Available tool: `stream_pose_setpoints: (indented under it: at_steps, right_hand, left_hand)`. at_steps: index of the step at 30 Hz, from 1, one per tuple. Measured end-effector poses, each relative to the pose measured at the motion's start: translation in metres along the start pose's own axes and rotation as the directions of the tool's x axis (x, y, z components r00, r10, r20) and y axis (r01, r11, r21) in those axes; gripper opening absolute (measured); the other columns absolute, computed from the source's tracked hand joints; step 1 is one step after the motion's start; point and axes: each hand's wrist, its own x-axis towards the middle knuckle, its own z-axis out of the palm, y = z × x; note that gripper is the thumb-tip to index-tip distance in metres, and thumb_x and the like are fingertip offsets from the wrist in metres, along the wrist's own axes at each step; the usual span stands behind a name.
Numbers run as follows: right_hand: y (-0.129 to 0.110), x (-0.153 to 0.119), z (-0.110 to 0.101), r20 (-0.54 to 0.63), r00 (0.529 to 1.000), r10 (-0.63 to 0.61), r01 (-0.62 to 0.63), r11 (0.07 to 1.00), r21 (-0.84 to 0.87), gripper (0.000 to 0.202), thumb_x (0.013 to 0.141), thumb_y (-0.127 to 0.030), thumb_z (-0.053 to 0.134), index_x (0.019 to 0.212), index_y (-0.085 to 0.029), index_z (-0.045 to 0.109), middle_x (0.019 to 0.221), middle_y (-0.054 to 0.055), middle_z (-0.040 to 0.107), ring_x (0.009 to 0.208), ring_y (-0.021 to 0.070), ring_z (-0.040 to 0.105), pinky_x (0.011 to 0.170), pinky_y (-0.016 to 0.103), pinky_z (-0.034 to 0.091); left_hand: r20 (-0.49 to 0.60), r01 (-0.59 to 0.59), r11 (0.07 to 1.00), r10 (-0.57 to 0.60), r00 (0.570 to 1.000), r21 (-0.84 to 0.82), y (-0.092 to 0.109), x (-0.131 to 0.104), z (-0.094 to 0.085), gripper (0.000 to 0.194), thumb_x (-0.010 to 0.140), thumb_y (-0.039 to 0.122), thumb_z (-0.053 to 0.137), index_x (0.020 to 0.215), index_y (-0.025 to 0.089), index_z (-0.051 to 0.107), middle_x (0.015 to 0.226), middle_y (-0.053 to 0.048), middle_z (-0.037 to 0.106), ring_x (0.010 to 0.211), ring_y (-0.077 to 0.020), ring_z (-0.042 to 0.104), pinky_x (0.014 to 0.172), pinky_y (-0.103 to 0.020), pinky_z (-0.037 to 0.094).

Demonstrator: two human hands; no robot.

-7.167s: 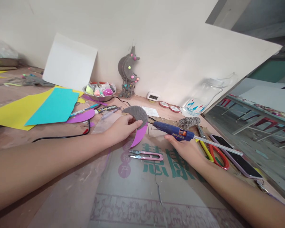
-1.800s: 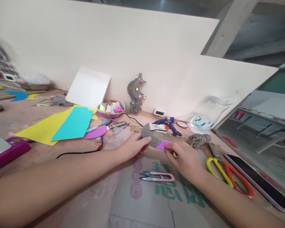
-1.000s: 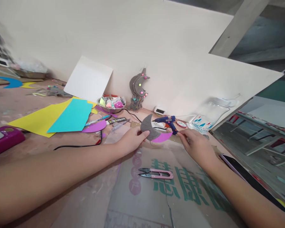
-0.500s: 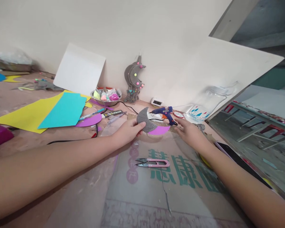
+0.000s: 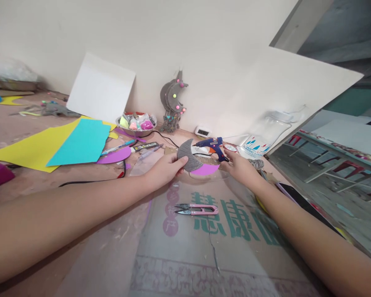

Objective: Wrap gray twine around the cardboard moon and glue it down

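Between the thumb and fingers of my left hand (image 5: 167, 168) is a crescent (image 5: 188, 156), its left part wrapped in grey yarn and its right tip bare purple (image 5: 206, 169). My right hand (image 5: 238, 166) is closed at the handle of a blue glue gun (image 5: 210, 143), whose nozzle points left, just beyond the crescent. Pink-handled thread snips (image 5: 198, 209) lie on the printed plastic sheet (image 5: 173, 264) nearer to me, with a loose grey thread (image 5: 214, 251) below them.
Yellow card (image 5: 34, 146), turquoise card (image 5: 78, 142) and a bowl of clay packets (image 5: 136, 123) are on the left. A grey moon ornament (image 5: 173, 99) hangs on the wall. A clock (image 5: 202, 131) and a clear jug (image 5: 262, 134) stand behind; a dark tablet (image 5: 306, 206) lies right.
The right fingers have drawn together around the glue gun's handle. The left hand keeps hold of the crescent, and the whole view has shifted slightly.
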Motion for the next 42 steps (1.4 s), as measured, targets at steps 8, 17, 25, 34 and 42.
stream_pose_setpoints:
  at_steps: [8,17,25,34,42]
  right_hand:
    - [0.002,0.048,0.017,0.065,0.961,0.268,-0.269,0.963,-0.003,0.053,0.071,-0.045,0.057,0.112,-0.011,0.056,0.100,0.015,0.065,0.090,0.0273,0.060,0.075,0.034,0.044]
    - [-0.010,0.047,0.017,-0.029,0.955,0.295,-0.290,0.950,0.112,0.045,0.074,-0.041,0.055,0.108,-0.011,0.055,0.092,0.015,0.066,0.082,0.0271,0.062,0.068,0.033,0.046]
    - [-0.020,0.020,-0.011,-0.017,0.984,0.176,-0.143,0.850,0.506,0.030,0.082,-0.031,0.044,0.103,-0.015,0.058,0.086,0.009,0.069,0.072,0.0181,0.066,0.061,0.027,0.050]
    - [-0.039,-0.065,-0.021,-0.112,0.979,0.170,-0.057,0.759,0.649,0.025,0.081,-0.044,0.049,0.081,-0.021,0.059,0.069,0.002,0.062,0.061,0.0162,0.058,0.059,0.028,0.047]
    - [-0.056,-0.080,-0.018,0.050,0.999,-0.011,-0.022,0.787,0.616,0.017,0.078,-0.038,0.056,0.086,-0.025,0.062,0.087,0.001,0.067,0.085,0.0211,0.061,0.077,0.034,0.049]
  left_hand:
    - [0.005,0.024,0.999,-0.025,1.000,0.045,0.000,0.001,0.000,0.033,0.080,0.046,0.045,0.064,0.017,0.042,0.055,0.004,0.042,0.048,-0.0077,0.037,0.044,-0.020,0.027]
    - [0.003,0.042,0.997,-0.042,0.999,0.068,-0.003,0.001,0.000,0.035,0.079,0.049,0.044,0.063,0.017,0.043,0.055,0.003,0.044,0.048,-0.0083,0.037,0.044,-0.021,0.027]
    - [-0.004,0.025,0.999,-0.025,1.000,0.040,0.001,0.001,-0.001,0.034,0.079,0.047,0.045,0.062,0.018,0.043,0.053,0.004,0.042,0.046,-0.0079,0.037,0.044,-0.022,0.026]
    - [-0.059,0.011,1.000,-0.011,0.998,-0.011,-0.011,0.006,-0.003,0.032,0.079,0.047,0.047,0.066,0.018,0.043,0.056,0.003,0.047,0.047,-0.0075,0.041,0.046,-0.021,0.033]
    - [-0.081,0.026,1.000,-0.026,0.996,-0.006,-0.006,0.006,-0.002,0.028,0.077,0.042,0.050,0.069,0.016,0.050,0.057,0.002,0.052,0.050,-0.0077,0.045,0.050,-0.021,0.036]
